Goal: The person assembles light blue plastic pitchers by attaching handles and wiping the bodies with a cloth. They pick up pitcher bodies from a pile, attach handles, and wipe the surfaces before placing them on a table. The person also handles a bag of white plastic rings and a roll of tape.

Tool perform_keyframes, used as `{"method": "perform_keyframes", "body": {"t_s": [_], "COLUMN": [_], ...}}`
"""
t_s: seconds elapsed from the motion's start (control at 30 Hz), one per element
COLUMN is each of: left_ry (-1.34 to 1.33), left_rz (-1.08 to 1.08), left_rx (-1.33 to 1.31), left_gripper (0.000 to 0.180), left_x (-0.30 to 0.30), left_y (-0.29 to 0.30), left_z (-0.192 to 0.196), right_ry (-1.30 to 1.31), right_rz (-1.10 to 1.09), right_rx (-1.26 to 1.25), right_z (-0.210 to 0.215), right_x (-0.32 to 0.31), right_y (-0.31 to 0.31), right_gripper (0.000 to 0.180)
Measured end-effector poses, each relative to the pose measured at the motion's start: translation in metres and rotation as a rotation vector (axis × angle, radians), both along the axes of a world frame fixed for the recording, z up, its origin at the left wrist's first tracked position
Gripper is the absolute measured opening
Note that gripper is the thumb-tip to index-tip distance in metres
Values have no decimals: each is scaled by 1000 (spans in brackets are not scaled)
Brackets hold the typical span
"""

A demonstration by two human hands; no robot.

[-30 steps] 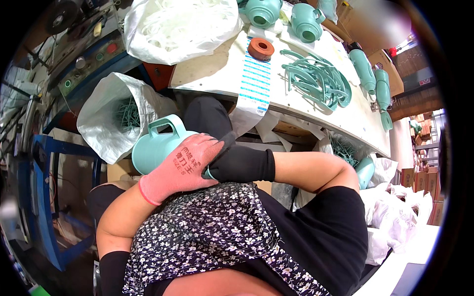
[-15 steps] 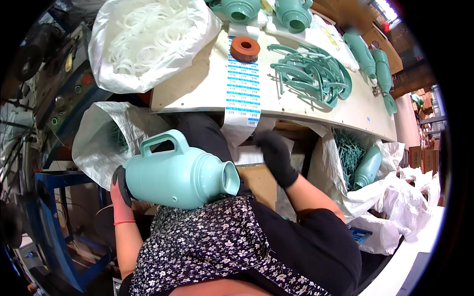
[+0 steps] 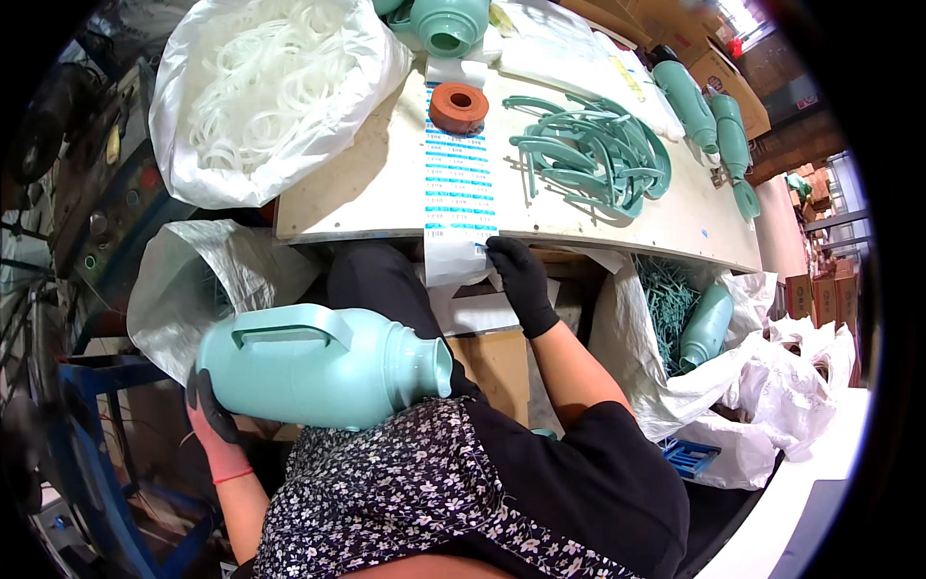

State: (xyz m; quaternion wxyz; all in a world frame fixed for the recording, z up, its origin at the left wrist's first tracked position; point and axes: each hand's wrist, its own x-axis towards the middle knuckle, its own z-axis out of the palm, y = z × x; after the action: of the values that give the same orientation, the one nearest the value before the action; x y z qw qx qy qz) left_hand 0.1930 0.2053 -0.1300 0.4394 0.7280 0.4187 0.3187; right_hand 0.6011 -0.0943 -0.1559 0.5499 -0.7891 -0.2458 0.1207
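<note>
My left hand [image 3: 214, 415], in a black and pink glove, grips the base end of a pale green thermos flask body [image 3: 289, 372]. The flask lies sideways across my lap, its handle up and its open mouth to the right. My right hand [image 3: 521, 280], in a black glove, has its fingertips closed on the lower right corner of a label strip [image 3: 458, 198]. That white strip with rows of blue-printed labels hangs over the table's front edge. A roll of brown tape [image 3: 458, 108] sits on the strip.
On the white table [image 3: 367, 198] lie green plastic handles [image 3: 593, 159] and several flask bodies [image 3: 449, 24]. A bag of clear rings [image 3: 275, 96] stands at left. An open sack [image 3: 183, 289] is below it. Another sack [image 3: 617, 338] at right holds green strips and a flask.
My right hand has moved up to the label strip and closed on its corner. The flask in my left hand has shifted left and turned. One flask at the table's back has gone from its place.
</note>
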Motion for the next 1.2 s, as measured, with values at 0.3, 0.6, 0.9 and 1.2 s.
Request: {"method": "perform_keyframes", "body": {"t_s": [0.3, 0.6, 0.9, 1.2], "left_ry": [-283, -228, -353, -103], "left_rz": [13, -288, 2, 326], "left_rx": [-2, 159, 197, 612], "left_gripper": [45, 46, 45, 35], "left_x": [20, 59, 2, -25], "left_y": [5, -10, -5, -50], "left_z": [146, 175, 143, 136], "right_ry": [-162, 189, -47, -343], "right_rz": [306, 1003, 739, 584], "right_rx": [128, 59, -55, 192], "right_z": [115, 215, 172, 131], "right_x": [-45, -107, -82, -143], "right_y": [48, 159, 140, 118], "right_gripper": [32, 70, 62, 55]}}
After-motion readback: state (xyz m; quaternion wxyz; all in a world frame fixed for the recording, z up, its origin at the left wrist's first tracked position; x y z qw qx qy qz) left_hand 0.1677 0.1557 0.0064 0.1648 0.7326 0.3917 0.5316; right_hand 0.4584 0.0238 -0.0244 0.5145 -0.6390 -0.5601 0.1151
